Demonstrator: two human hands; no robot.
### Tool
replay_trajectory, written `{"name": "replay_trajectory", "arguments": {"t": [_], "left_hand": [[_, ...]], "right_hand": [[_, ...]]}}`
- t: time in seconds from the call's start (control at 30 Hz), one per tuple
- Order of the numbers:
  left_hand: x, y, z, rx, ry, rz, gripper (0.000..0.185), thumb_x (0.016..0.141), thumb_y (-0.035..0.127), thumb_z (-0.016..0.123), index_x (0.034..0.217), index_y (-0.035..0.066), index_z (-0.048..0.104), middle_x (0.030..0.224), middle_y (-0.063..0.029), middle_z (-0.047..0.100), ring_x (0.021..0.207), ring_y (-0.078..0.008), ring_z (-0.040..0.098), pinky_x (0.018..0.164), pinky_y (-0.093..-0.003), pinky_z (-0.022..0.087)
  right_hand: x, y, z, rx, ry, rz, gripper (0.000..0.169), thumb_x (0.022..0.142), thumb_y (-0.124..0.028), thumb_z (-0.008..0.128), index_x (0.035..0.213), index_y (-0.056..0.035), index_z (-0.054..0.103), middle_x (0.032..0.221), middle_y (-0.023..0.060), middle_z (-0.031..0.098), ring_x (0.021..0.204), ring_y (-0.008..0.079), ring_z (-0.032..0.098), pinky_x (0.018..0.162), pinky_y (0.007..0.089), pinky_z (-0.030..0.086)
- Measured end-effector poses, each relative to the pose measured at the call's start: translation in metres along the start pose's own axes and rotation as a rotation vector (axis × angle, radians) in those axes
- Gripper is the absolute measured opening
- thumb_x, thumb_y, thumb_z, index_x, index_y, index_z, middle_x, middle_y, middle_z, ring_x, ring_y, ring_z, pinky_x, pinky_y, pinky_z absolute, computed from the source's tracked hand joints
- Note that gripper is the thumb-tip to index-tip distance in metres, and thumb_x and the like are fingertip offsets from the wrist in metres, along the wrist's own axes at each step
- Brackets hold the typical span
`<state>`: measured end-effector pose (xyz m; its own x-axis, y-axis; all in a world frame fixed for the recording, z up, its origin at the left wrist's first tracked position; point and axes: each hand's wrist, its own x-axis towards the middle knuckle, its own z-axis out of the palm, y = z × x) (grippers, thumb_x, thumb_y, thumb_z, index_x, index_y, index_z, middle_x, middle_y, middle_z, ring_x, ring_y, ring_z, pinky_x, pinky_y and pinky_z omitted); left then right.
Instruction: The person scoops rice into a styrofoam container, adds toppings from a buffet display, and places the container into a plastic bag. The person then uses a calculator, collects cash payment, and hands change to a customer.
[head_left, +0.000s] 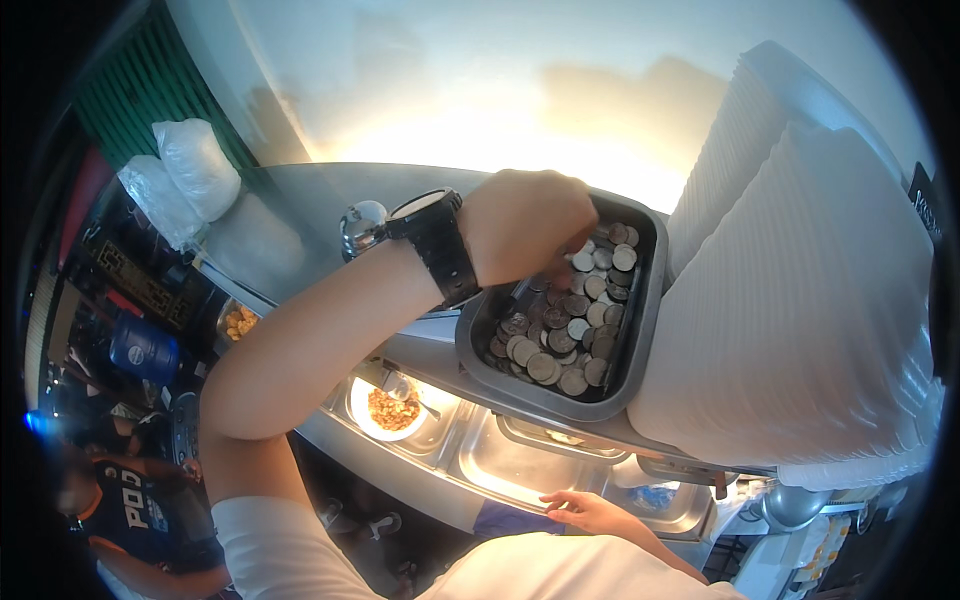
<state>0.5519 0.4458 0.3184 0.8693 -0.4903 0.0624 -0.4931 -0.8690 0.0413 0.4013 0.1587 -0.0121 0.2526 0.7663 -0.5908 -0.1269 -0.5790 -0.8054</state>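
My left hand (532, 225), with a black watch on its wrist, reaches over the far left side of a dark metal tray (652, 300) of coins (559, 319). Its fingers point down among the coins, largely hidden by the back of the hand, so whether they grip any cannot be told. A pen-like item lies partly under this hand in the tray. My right hand (581, 510) is low by the front edge of the steel food counter (517, 457), fingers apart, holding nothing visible.
Tall stacks of white foam containers (780, 300) stand right of the tray. A call bell (361, 225) and filled plastic bags (199, 169) are at left. Below the shelf, a white bowl (360, 397) holds food with a spoon. Another person (142, 502) is at lower left.
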Motion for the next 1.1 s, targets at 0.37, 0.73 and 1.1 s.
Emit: {"name": "replay_trajectory", "arguments": {"t": [0.37,0.73,1.1], "left_hand": [[-0.026,0.004,-0.023,-0.039,-0.403,0.098,0.029,0.071,0.026,0.082,0.094,0.01,0.073,0.097,-0.0067,0.06,0.106,-0.0248,0.058,0.086,-0.0373,0.049],[-0.019,-0.009,-0.028,-0.255,-0.261,0.042,0.035,0.075,0.034,0.08,0.087,0.003,0.071,0.08,-0.0072,0.06,0.079,-0.0233,0.058,0.071,-0.0359,0.046],[-0.026,-0.016,-0.032,-0.763,-0.039,-0.238,0.03,0.09,0.034,0.071,0.085,0.005,0.068,0.081,-0.002,0.062,0.06,-0.0047,0.045,0.053,-0.0244,0.037]], "right_hand": [[-0.004,0.001,-0.007,0.014,0.01,0.013,0.05,0.099,-0.036,0.059,0.141,-0.0114,0.052,0.123,0.0089,0.064,0.1,0.0181,0.062,0.088,0.0325,0.05],[-0.006,-0.007,-0.003,0.024,-0.001,0.02,0.049,0.099,-0.035,0.059,0.142,-0.0126,0.051,0.123,0.0082,0.064,0.102,0.0182,0.061,0.09,0.0322,0.049],[-0.009,-0.002,-0.004,0.006,0.022,-0.01,0.049,0.099,-0.038,0.059,0.14,-0.0122,0.053,0.121,0.008,0.065,0.099,0.0172,0.061,0.086,0.0315,0.05]]}}
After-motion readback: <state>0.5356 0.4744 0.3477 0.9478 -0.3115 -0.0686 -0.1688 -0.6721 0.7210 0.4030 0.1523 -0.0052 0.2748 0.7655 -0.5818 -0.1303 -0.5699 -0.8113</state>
